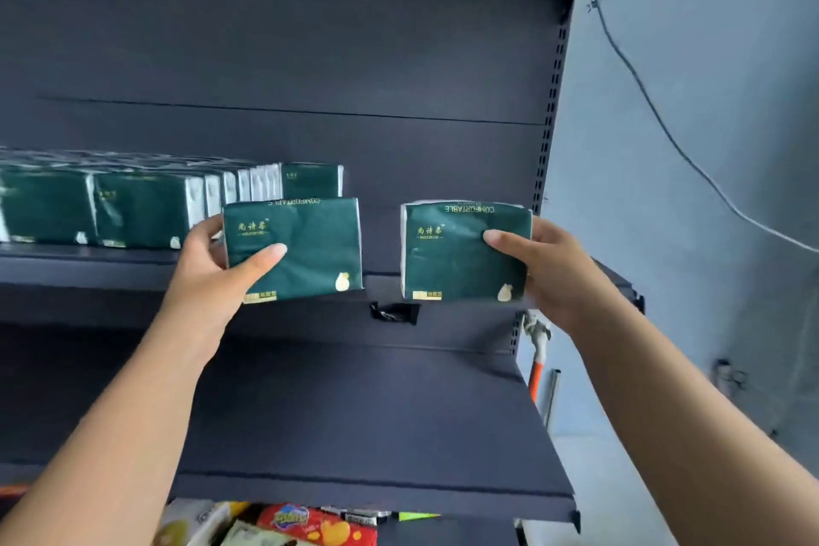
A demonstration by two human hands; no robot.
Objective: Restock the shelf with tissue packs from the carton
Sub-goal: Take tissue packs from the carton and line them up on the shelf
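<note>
We hold one dark green tissue pack in each hand, both raised in front of the upper shelf [274, 266]. Our left hand [208, 262] has a firm grip on the left pack [301, 248]: the thumb lies across its printed face and the fingers wrap behind its left edge. Our right hand [549, 266] holds the right pack [456, 257] the same way from its right edge, thumb on the front. The two packs are upright, well apart, with their lettering upside down along the top. Behind the left pack, a row of stocked packs [133, 204] stands on the shelf, running to the left. The lower shelf [354, 421] lies below our arms, and colourful packets [306, 523] show beneath it. A grey wall [709, 146] with a cable [656, 115] stands to the right.
</note>
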